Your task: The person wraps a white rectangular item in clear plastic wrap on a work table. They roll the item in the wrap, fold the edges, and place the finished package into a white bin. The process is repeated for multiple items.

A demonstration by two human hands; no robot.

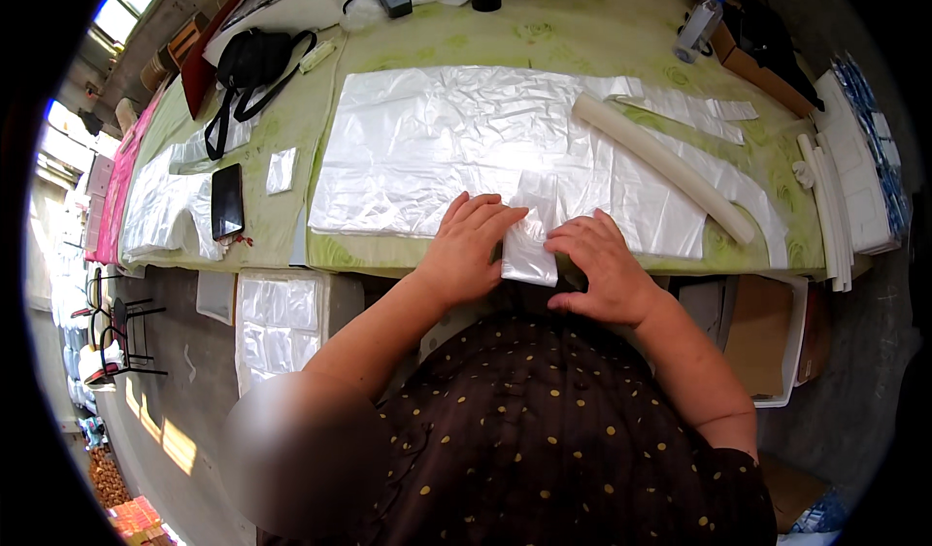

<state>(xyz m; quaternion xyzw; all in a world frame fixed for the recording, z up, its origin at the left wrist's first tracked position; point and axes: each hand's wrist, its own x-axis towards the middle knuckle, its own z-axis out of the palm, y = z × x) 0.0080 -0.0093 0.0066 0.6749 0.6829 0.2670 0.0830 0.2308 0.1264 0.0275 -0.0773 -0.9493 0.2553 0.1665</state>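
A narrow folded strip of clear plastic bag [530, 255] lies between my hands at the table's near edge, its lower end reaching over the edge. My left hand [473, 253] rests with fingers stretched out on the plastic, the index fingertip against the strip's left side; its thumb is hidden. On the strip's other side, my right hand [604, 269] has its fingers spread and its thumb well apart, fingertips at the strip's right edge. Beneath and beyond both hands spreads a wide stack of flat, crinkled clear plastic bags [417, 148].
A long pale roll [665, 165] lies across the stack's right part. Leftward are a phone [227, 201], a small folded packet [281, 171] and a black bag [254, 61]. A bottle [699, 27] stands far right. Below the table, a box [282, 313] holds folded packets.
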